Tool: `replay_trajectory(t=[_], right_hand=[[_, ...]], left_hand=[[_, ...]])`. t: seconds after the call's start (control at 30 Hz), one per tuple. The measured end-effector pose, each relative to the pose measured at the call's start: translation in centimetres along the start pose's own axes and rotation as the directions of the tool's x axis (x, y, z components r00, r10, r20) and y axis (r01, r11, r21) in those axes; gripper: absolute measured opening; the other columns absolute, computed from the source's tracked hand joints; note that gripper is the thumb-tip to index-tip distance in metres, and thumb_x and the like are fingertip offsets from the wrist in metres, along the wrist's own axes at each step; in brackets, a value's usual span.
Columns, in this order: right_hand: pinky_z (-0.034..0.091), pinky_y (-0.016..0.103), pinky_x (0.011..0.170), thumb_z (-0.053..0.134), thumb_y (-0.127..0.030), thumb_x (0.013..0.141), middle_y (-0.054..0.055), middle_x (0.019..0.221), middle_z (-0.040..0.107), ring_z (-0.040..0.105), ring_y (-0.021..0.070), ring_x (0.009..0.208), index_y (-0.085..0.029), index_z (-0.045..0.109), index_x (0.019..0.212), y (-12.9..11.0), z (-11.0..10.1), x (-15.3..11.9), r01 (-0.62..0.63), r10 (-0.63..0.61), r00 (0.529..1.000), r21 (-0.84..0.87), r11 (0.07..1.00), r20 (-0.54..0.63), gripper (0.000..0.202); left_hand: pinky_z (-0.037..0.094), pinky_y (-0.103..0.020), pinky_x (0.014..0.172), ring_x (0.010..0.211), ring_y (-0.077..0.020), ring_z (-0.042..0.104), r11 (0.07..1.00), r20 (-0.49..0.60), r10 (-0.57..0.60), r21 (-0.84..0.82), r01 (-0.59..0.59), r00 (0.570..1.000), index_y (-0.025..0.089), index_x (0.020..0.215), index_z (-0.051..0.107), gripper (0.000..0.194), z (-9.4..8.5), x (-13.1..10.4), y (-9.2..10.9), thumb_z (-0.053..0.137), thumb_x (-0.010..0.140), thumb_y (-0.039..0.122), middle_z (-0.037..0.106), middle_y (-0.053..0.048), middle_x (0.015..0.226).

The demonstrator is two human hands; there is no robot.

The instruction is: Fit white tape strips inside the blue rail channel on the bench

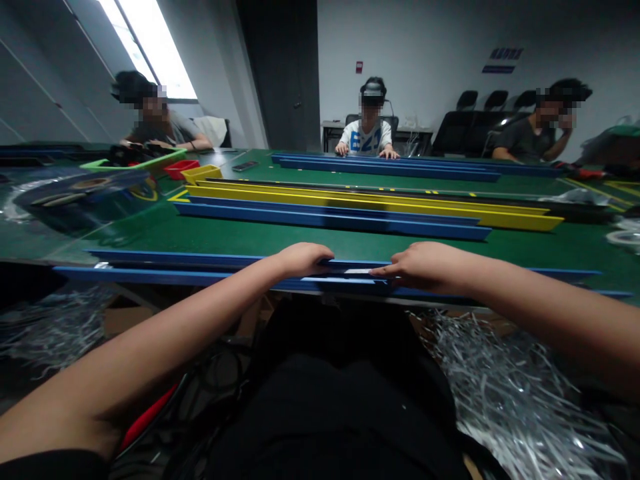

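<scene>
A long blue channel strip (165, 275) lies along the near edge of the green table, its ends reaching far to both sides. My left hand (306, 259) is closed on its middle, thumb over the inside. Just to the right, my right hand (423, 265) bends over the same strip with its index finger pointing left. That fingertip touches a small white piece (358, 271) inside the channel. The other fingers of my right hand are curled at the strip, and what they hold, if anything, is hidden.
Blue strips (330, 220) and yellow strips (530, 218) lie farther back on the green table (250, 238). A large film-wrapped roll (90, 200) and a yellow bin (203, 175) are at left. Three people sit beyond. Shredded clear strips (520, 400) cover the floor at right.
</scene>
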State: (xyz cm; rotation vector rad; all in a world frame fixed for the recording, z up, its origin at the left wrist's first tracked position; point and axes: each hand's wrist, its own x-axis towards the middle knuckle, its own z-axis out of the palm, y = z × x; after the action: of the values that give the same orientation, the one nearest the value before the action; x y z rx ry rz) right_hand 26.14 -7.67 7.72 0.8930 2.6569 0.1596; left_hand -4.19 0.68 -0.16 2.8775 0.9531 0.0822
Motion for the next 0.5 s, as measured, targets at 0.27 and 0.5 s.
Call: replay_trajectory(t=[0.27, 0.5], right_hand=[[0.032, 0.029, 0.057, 0.053, -0.053, 0.085, 0.007, 0.081, 0.07, 0.061, 0.0193, 0.066, -0.031, 0.054, 0.14, -0.6, 0.7, 1.5, -0.134, 0.136, 0.983, -0.028, 0.991, 0.127, 0.059], [0.035, 0.029, 0.056, 0.065, -0.041, 0.074, 0.007, 0.084, 0.073, 0.068, 0.0257, 0.074, -0.035, 0.06, 0.133, -2.0, 1.4, 3.2, -0.234, 0.247, 0.949, -0.088, 0.968, 0.195, 0.06]], left_hand=[[0.04, -0.025, 0.068, 0.09, -0.0188, 0.064, 1.0, -0.002, -0.024, 0.015, 0.024, 1.0, 0.024, 0.106, 0.066, 0.025, 0.3, 0.4, -0.1, 0.06, 0.084, 0.034, 0.072, -0.004, 0.104], [0.04, -0.026, 0.066, 0.087, -0.0198, 0.065, 0.999, -0.022, -0.031, 0.033, 0.032, 0.999, 0.024, 0.102, 0.066, 0.023, 0.7, 0.5, -0.2, 0.06, 0.082, 0.034, 0.072, -0.004, 0.1]])
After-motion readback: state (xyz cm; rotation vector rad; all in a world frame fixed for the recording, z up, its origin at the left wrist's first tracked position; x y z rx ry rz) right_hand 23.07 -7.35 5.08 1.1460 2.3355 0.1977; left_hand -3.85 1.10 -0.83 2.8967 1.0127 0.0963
